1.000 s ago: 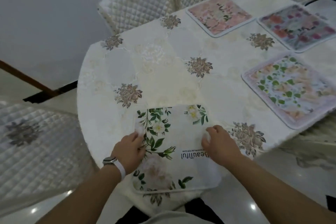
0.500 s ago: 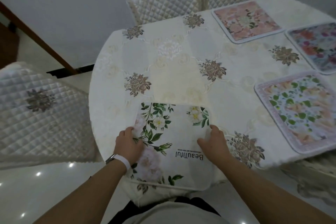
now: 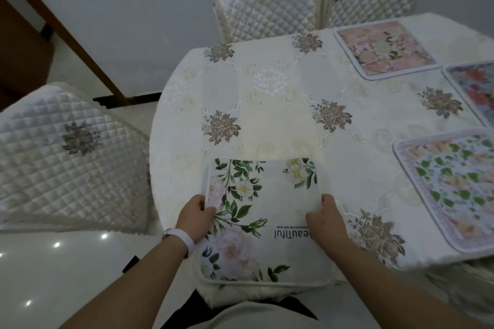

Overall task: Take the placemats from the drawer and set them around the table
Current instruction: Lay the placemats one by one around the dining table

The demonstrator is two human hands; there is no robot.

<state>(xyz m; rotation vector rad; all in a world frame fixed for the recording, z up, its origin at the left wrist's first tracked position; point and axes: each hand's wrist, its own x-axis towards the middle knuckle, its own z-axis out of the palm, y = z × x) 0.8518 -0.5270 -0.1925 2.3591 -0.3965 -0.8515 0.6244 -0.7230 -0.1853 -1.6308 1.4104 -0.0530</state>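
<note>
A white placemat (image 3: 267, 205) with green leaves, pale flowers and the word "Beautiful" lies at the near edge of the table (image 3: 280, 104), its near part hanging over the edge. My left hand (image 3: 196, 218) grips its left edge, thumb on top. My right hand (image 3: 324, 218) holds its right edge with curled fingers. Three other placemats lie on the table: a pink floral one (image 3: 385, 49) at the back, a red and purple one (image 3: 478, 88) at the far right, and a green-leaf one (image 3: 454, 187) with a pink border at the right.
The table wears a cream embroidered cloth with brown flower motifs. A quilted white chair (image 3: 66, 157) stands close on the left, and two more quilted chairs (image 3: 270, 5) stand behind the table. Glossy pale floor lies below left.
Both hands have shifted from resting on top of the white placemat out to its side edges. The view has swung left, so the table sits further right in frame.
</note>
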